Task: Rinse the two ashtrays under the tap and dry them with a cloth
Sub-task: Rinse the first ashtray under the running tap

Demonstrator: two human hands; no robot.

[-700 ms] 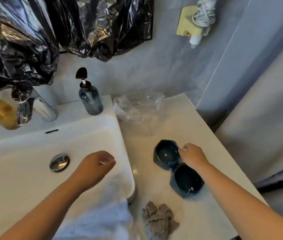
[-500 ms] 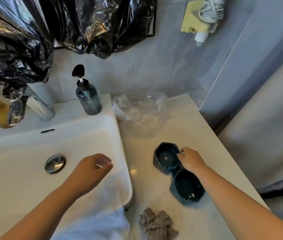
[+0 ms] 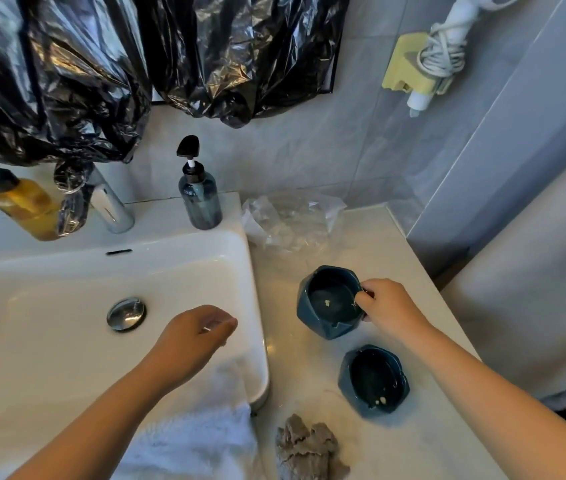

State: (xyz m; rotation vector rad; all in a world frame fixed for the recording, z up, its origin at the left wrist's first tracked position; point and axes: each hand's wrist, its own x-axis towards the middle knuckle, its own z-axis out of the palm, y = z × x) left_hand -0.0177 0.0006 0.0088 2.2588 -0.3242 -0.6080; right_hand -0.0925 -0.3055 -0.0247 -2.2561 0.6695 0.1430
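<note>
Since a moment ago the far ashtray (image 3: 330, 301) has come apart from the near ashtray (image 3: 374, 381), tilted and lifted w/ the right hand (image 3: 390, 308) pinching its right rim, fingers closed on it, while the near one sits flat on the counter (image 3: 371, 244) just below. Left hand (image 3: 193, 336) hovers over the sink (image 3: 67, 285) near its right edge, fingers loosely curled, holding nothing. Grey cloth (image 3: 309, 448) lies crumpled at the counter's front, a white towel (image 3: 195, 441) drapes over the sink's front rim, and the tap (image 3: 108, 206) stands at the back between 2 pump bottles.
</note>
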